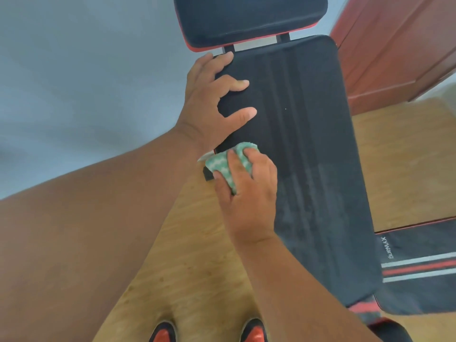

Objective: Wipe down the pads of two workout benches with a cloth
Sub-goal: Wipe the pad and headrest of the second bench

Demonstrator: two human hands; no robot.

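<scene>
At six o'clock, nearest to me, I see the toes of two red and black shoes on the wooden floor. Both bare forearms run up from there toward the bench.

My right hand sits near the middle of the view, curled closed around a green and white cloth, thumb and fingers wrapped over it. The cloth is pressed against the near left edge of the long black pad, at roughly nine o'clock on that pad. A patch of the pad just right of the hand looks duller and streaked; I cannot tell whether it is damp.

At four o'clock lies a second dark pad, low beside the first, with red and grey stripes and white lettering. Part of it is hidden under the long pad's near end.

Farther up, at about eleven o'clock from the cloth, my left hand is spread open and holds nothing loose; it grips the pad's left edge, thumb and one finger lying on the top surface, other fingers at the far left corner.

At twelve o'clock, beyond a narrow gap with black brackets, is a smaller black pad trimmed in red. At two o'clock stands red-brown wooden furniture, and a pale wall fills ten o'clock.
</scene>
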